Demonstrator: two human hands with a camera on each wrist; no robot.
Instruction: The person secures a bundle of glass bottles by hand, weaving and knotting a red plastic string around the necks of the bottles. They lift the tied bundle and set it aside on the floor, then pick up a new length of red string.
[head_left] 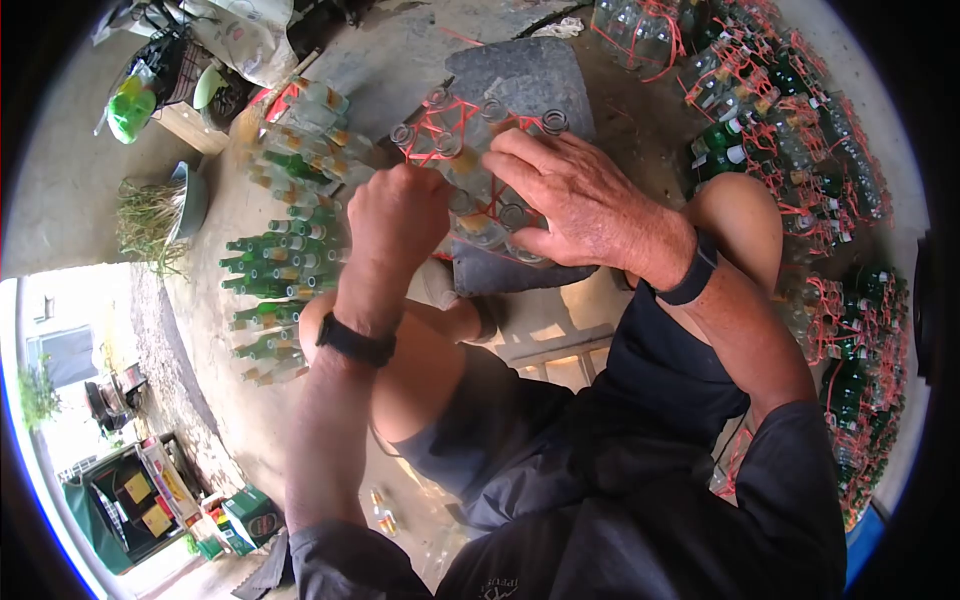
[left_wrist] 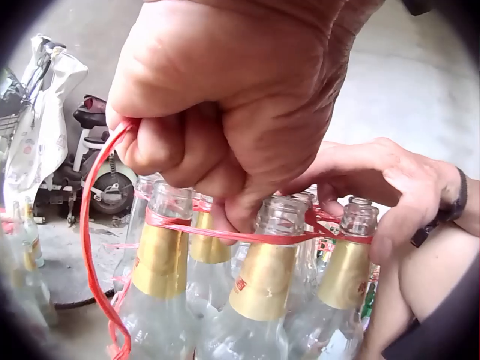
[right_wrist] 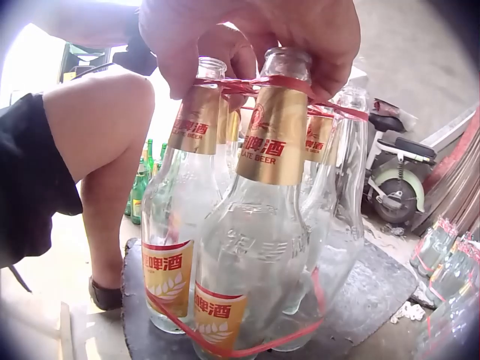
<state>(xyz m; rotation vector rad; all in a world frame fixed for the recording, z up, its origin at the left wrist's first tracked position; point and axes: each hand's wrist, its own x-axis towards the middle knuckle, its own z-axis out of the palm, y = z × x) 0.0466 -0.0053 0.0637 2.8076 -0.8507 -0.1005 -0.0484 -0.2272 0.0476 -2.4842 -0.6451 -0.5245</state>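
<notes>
To the right of the dark slab (head_left: 525, 75) I saw ranks of bundled bottles (head_left: 800, 140), laced with red strand and apparently finished. To its left stood green bottles (head_left: 290, 255) with no lacing that I could see, probably work left to do. On the slab itself, upright and close together, was the cluster of clear bottles (right_wrist: 251, 240), which I judged well along. My right hand (head_left: 590, 200) was spread over the cluster, only partly open, thumb and fingers bent around the necks. My left hand (head_left: 397, 220) was closed tight above the slab, red strand (left_wrist: 90, 255) gripped in its curled fingers. A lower band (right_wrist: 259, 349) already ringed the bodies, and an upper band (left_wrist: 274, 238) crossed the necks. Tightening and securing the loose strand seemed to remain; I couldn't make out any finished knot.
</notes>
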